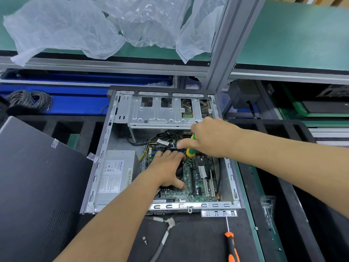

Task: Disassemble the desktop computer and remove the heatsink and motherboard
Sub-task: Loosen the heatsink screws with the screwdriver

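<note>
The open computer case (117, 148) lies on the table with the motherboard (200, 178) still inside. Your left hand (166, 171) rests flat over the mostly hidden heatsink (179, 172). Your right hand (209, 138) grips the green-yellow screwdriver (191, 151): likely loosening heatsink screws. Next, seat the tip squarely.

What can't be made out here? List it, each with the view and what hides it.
1. Heatsink, head view: almost wholly under the left hand; its fixings are unseen.
2. Green-and-yellow screwdriver, head view: its tip is hidden by the right hand and the left hand's fingers.
3. Power supply label, head view: print too small to read.
4. Orange screwdriver, head view: handle cut off by the bottom edge.
</note>
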A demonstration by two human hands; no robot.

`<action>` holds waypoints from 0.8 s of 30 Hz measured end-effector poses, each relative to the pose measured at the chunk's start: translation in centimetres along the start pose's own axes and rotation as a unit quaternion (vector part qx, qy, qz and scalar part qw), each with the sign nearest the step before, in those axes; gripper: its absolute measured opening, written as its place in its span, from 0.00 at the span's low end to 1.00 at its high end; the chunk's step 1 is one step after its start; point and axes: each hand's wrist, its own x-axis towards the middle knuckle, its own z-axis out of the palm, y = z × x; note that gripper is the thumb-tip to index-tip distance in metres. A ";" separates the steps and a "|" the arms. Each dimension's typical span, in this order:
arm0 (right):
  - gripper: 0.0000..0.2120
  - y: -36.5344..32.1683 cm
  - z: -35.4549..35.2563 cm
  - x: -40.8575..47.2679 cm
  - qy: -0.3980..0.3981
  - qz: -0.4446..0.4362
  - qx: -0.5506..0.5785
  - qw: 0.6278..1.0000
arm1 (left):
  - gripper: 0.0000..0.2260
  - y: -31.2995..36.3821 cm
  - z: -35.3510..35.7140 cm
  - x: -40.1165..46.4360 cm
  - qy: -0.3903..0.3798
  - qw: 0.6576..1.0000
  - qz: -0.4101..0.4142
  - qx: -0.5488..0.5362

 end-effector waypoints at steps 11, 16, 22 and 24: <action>0.12 0.6 -0.7 -0.2 0.014 -0.253 -0.127 0.959 | 0.47 0.0 0.1 0.0 -0.003 1.000 -0.002 0.005; 0.31 0.3 -0.3 -0.2 -0.027 -0.054 -0.022 0.998 | 0.48 0.1 -0.1 -0.1 -0.004 1.000 -0.004 -0.017; 0.16 0.8 -0.4 -0.1 -0.004 -0.203 -0.130 0.971 | 0.47 0.0 0.1 0.1 0.000 1.000 -0.003 0.006; 0.14 1.2 -0.3 -0.1 0.013 -0.267 -0.162 0.950 | 0.46 -0.1 0.2 0.2 0.000 1.000 -0.003 0.006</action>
